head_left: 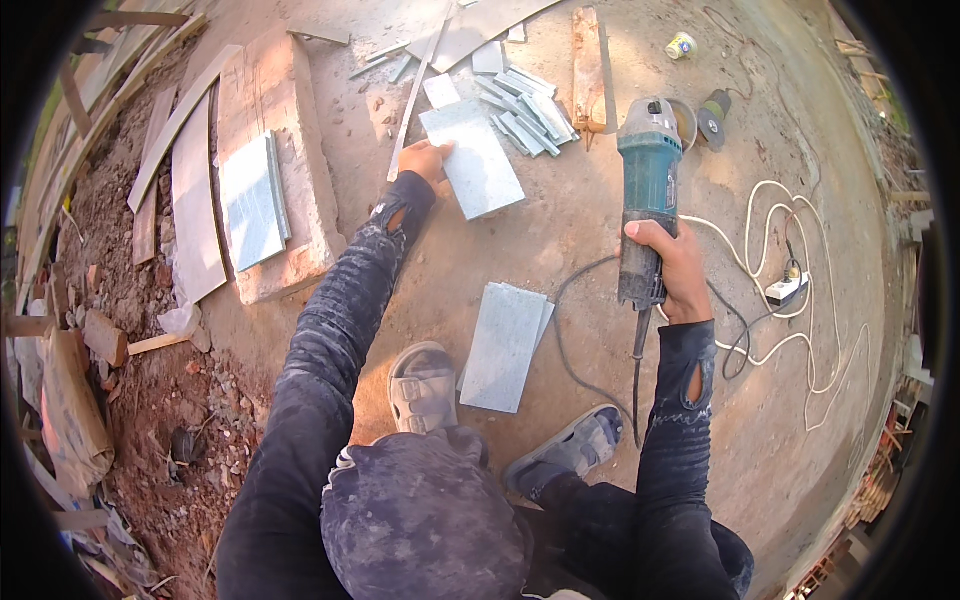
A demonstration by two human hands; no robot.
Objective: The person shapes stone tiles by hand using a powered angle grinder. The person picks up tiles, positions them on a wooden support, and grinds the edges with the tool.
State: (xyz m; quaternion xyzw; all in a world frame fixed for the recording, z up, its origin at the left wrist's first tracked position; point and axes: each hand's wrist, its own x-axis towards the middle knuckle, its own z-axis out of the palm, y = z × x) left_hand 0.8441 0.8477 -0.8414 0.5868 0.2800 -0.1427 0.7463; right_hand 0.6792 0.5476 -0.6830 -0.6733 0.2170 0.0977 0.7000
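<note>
My left hand (424, 160) is closed on the left edge of a pale grey rectangular tile (478, 165), fingers at its upper left. My right hand (665, 260) grips the body of a teal and black angle grinder (645, 170), held upright with its disc at the far end. Beyond the tile lies a pile of narrow tile offcuts (530, 105). Nearer my sandalled feet, two overlapping tiles (500, 345) lie on the concrete floor (530, 250).
A concrete block (315, 200) with stacked tiles (250, 200) stands left, beside boards and rubble (175, 420). A wooden plank (588, 55), a small tub (681, 45) and another grinder (714, 120) lie ahead. Cords loop rightward around a power strip (787, 291).
</note>
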